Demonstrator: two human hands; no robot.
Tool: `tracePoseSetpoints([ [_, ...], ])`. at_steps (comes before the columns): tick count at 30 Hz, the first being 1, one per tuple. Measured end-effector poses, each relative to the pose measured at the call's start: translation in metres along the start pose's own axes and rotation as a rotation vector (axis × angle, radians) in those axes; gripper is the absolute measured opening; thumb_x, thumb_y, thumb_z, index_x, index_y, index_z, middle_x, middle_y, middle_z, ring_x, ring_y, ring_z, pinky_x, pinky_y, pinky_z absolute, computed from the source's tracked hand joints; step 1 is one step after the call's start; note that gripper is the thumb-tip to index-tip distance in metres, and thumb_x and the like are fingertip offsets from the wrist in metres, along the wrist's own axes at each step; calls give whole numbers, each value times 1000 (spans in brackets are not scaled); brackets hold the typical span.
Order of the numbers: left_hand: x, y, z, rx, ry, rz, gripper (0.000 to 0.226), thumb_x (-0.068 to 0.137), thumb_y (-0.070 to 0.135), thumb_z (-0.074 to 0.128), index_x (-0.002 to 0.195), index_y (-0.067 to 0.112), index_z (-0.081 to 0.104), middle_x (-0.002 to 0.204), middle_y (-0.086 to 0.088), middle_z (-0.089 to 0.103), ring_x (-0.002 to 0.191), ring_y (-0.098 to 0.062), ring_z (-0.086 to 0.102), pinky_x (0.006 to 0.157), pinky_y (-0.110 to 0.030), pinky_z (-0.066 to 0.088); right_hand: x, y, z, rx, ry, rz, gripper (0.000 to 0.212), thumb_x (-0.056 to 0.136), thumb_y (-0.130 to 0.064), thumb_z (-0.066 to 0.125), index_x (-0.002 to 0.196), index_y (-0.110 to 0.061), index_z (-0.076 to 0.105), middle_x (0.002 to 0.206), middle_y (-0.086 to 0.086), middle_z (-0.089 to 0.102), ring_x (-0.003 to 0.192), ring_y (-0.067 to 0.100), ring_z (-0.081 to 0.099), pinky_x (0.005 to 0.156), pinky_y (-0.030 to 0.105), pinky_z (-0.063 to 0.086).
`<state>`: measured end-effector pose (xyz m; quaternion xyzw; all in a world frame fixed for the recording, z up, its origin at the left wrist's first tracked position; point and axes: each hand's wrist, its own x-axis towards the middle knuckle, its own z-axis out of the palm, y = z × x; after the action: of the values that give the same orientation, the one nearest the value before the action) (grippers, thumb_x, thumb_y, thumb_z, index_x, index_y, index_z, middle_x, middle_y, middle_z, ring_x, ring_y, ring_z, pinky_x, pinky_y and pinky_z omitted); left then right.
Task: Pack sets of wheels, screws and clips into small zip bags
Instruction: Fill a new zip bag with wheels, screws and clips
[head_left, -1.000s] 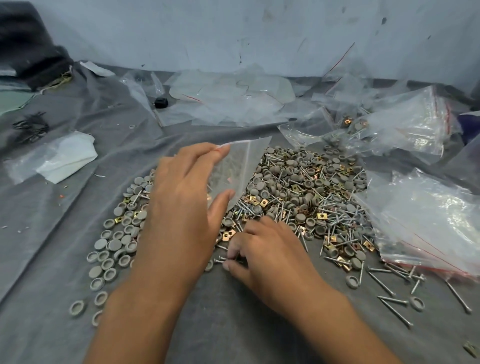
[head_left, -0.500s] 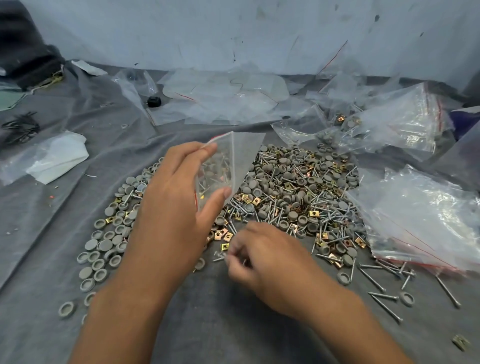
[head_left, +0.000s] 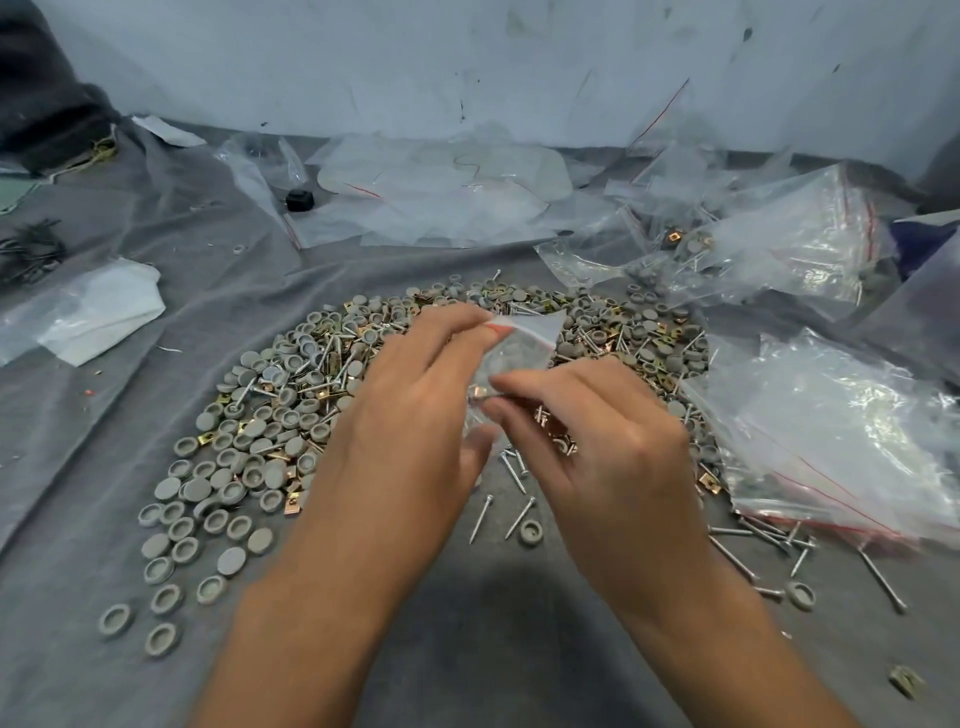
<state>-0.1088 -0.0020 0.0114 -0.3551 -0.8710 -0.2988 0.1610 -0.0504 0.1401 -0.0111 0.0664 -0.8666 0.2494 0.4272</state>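
Beyond pile (head_left: 322, 410), spare bags (head_left: 441, 187) (crumpled)

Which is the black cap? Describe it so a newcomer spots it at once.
Start at the pale wall at the back, then drop to the heap of empty clear bags below it. At that heap's left edge, on the grey cloth, sits the black cap: the only small, dark, solid thing among see-through plastic.

We see a bench (head_left: 467, 649) draped in wrinkled grey cloth. On it lies a broad heap of grey wheels (head_left: 249, 467), screws (head_left: 519, 517) and brass clips (head_left: 293, 501). Clear zip bags (head_left: 841, 447) lie at the right and along the back, a white folded bag (head_left: 98, 312) at the left, a small black cap (head_left: 300, 200) behind.
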Motion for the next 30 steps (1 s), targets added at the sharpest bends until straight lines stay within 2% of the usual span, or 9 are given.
tracePoseSetpoints([
  [3,0,1,1,-15,12,-5,63,77,10,80,134,20,57,135,8,49,108,-16,59,92,-41,54,-2,-1,2,21,-25,108,26,94,-29,71,114,-12,73,90,-5,67,80,6,54,79,27,52],
  [7,0,-3,-7,20,56,-84,63,77,8,78,136,18,58,132,7,52,110,-13,55,102,-29,46,-2,4,-2,91,-29,201,9,94,-27,73,100,-24,67,87,-14,62,76,1,53,72,19,45],
  [9,1,-6,-13,37,147,-154,61,79,3,74,136,18,57,130,7,53,115,-12,53,103,-21,38,-4,14,-3,39,-272,236,10,95,-30,70,104,-30,66,94,-18,60,84,-1,53,77,24,48],
  [11,1,-9,-18,48,229,-182,59,80,-1,70,135,16,58,126,10,51,112,-9,51,102,-11,32,-8,21,-1,-20,-676,215,18,95,-36,67,113,-40,66,110,-21,56,103,0,49,89,31,49],
  [13,1,-12,-20,63,266,-197,58,80,-3,69,134,14,58,125,10,51,114,-6,47,101,-3,28,-12,23,4,-45,-906,165,22,94,-39,68,115,-44,68,118,-22,53,113,3,42,97,30,44],
  [19,-2,-14,-19,73,233,-206,58,80,0,69,135,15,58,129,2,57,118,-17,51,97,0,22,-12,14,15,-48,-870,44,7,99,-41,59,101,-37,64,111,-19,49,109,6,39,94,25,37],
  [23,-2,-15,-18,73,208,-188,61,78,1,72,135,15,58,128,2,57,113,-10,46,98,-1,22,-13,5,22,-63,-821,-44,10,102,-34,55,99,-28,63,104,-13,58,100,11,43,87,22,31],
  [27,-3,-16,-18,69,185,-177,62,77,1,75,135,16,58,128,4,58,112,-6,41,98,-2,23,-19,3,27,-118,-887,-89,10,108,-30,43,110,-28,53,108,-10,53,100,11,37,89,28,33],
  [30,-3,-15,-18,60,171,-180,63,77,0,74,135,16,58,129,4,57,115,-7,44,101,-4,24,-23,6,23,-11,-845,-11,14,105,-26,50,118,-29,54,112,-10,53,103,9,38,87,27,35],
])
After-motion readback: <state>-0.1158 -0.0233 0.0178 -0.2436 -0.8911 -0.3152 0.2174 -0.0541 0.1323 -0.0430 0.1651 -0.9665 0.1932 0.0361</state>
